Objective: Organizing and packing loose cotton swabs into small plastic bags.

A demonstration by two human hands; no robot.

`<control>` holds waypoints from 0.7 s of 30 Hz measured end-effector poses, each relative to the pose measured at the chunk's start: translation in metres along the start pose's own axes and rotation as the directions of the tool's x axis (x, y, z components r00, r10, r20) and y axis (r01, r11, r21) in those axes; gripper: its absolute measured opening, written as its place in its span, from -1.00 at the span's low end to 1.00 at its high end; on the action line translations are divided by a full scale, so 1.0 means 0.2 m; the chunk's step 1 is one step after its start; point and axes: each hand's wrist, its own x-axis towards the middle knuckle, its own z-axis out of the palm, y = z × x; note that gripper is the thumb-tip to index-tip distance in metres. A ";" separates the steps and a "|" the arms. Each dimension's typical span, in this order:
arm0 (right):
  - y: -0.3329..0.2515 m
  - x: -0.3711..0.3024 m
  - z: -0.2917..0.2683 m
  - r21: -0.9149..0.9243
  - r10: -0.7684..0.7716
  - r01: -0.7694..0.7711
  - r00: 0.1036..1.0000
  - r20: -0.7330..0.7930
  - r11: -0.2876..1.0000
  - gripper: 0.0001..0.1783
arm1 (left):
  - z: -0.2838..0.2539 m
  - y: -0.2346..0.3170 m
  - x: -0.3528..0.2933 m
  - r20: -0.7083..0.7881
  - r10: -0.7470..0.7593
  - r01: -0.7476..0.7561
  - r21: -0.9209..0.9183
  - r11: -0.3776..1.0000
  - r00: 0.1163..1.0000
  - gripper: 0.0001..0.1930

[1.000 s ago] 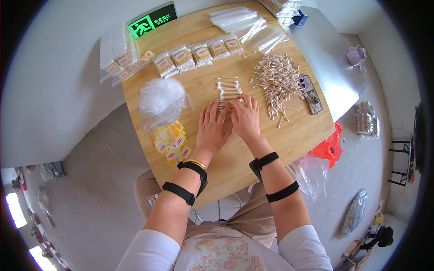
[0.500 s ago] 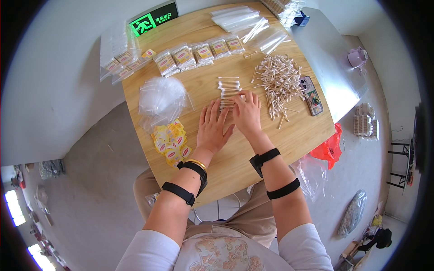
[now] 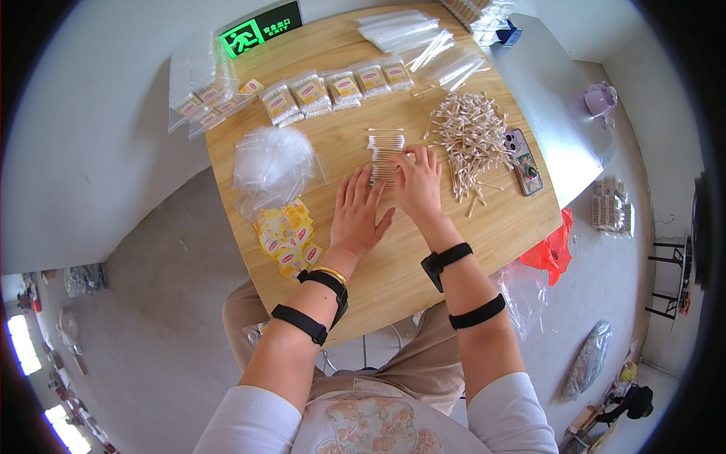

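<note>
A row of cotton swabs (image 3: 387,142) lies side by side across the middle of the wooden table, with one swab set apart at its far end. My left hand (image 3: 358,219) rests with fingers spread, their tips against the left ends of the near swabs. At the right ends, my right hand (image 3: 420,185) has its fingers bent and drawn together; whatever is between the tips is hidden. To the right of it is a loose heap of cotton swabs (image 3: 470,136). Small clear plastic bags (image 3: 272,163) and yellow-white printed cards (image 3: 286,234) lie left of my left hand.
Several filled swab packs (image 3: 344,88) line the far side of the table (image 3: 363,295). Clear packaging (image 3: 401,34) lies behind them. A phone (image 3: 523,163) sits near the right edge. A lit green sign (image 3: 261,30) and bagged packs (image 3: 200,91) stand at the far left.
Both hands stay at the row in nearly the same pose. The whole view has shifted slightly; the right hand's fingers have moved only a little along the right ends.
</note>
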 end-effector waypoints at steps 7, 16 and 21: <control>0.02 0.03 0.01 -0.022 -0.024 0.024 0.999 -0.024 0.999 -0.76 | 0.00 0.00 0.00 -0.002 0.004 -0.004 -0.021 1.000 1.000 -0.39; 0.03 0.06 0.01 -0.034 -0.025 0.024 0.999 -0.025 0.999 -0.77 | 0.00 0.01 0.01 0.014 -0.003 0.003 -0.006 1.000 1.000 -0.38; 0.01 0.04 0.01 -0.037 -0.006 0.008 0.999 0.037 0.999 -0.79 | 0.00 0.00 0.00 0.019 -0.007 0.006 0.007 1.000 1.000 -0.34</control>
